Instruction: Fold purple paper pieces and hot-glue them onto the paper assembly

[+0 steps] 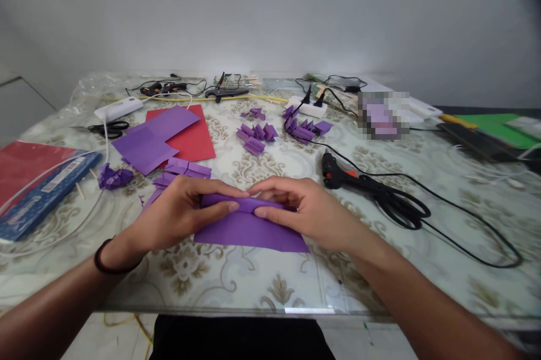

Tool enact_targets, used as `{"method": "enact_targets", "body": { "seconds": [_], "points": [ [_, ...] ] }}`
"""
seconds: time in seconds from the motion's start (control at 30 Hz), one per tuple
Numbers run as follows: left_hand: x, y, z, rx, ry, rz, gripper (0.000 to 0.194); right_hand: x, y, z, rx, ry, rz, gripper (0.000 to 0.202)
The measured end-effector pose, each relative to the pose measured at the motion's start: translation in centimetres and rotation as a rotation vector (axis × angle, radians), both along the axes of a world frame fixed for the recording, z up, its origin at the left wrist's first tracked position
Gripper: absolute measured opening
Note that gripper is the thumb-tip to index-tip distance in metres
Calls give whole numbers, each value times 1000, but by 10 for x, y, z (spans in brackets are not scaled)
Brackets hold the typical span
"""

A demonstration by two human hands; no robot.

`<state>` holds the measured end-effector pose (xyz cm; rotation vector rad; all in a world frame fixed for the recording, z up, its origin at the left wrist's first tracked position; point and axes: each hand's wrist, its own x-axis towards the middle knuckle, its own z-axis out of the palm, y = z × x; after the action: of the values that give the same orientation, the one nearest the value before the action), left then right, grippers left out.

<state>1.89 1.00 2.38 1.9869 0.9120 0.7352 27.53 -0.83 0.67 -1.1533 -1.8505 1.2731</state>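
A sheet of purple paper [251,231] lies at the near middle of the table, its far edge folded over into a narrow strip. My left hand [186,208] pinches the left part of that fold between thumb and fingers. On the right part, my right hand [296,208] grips the same fold, and the two hands' fingertips nearly meet. Folded purple strips [188,168] lie just beyond my left hand, partly hidden by it. Past the sheet sit small pleated purple paper pieces [256,136], with another purple cluster [304,128] to their right.
Right of my hands lie a black glue gun [332,171] and black-handled scissors [393,202], with a looping cord. Purple sheets [147,146] overlap a red sheet [198,134] at left, near crumpled purple paper [113,177]. A white power strip [307,106] stands at the back.
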Motion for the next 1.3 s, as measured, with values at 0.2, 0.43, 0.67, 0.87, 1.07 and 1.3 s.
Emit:
{"method": "enact_targets", "body": {
  "seconds": [0.2,0.43,0.67,0.87,1.07,1.3],
  "points": [
    [1,-2,4,-156,-101,54,18,6,0,7,106,12,-2,23],
    [3,0,3,-295,-200,50,19,7,-2,9,82,12,-14,22],
    [0,1,0,-227,-179,59,19,6,-1,1,57,56,22,24],
    [2,0,2,-310,-176,26,18,5,0,2,73,47,30,19],
    [5,0,2,-288,-173,82,13,5,1,2,60,56,24,21],
    [3,5,-3,-587,-179,140,27,6,-3,3,119,45,-62,22]
  ]
}}
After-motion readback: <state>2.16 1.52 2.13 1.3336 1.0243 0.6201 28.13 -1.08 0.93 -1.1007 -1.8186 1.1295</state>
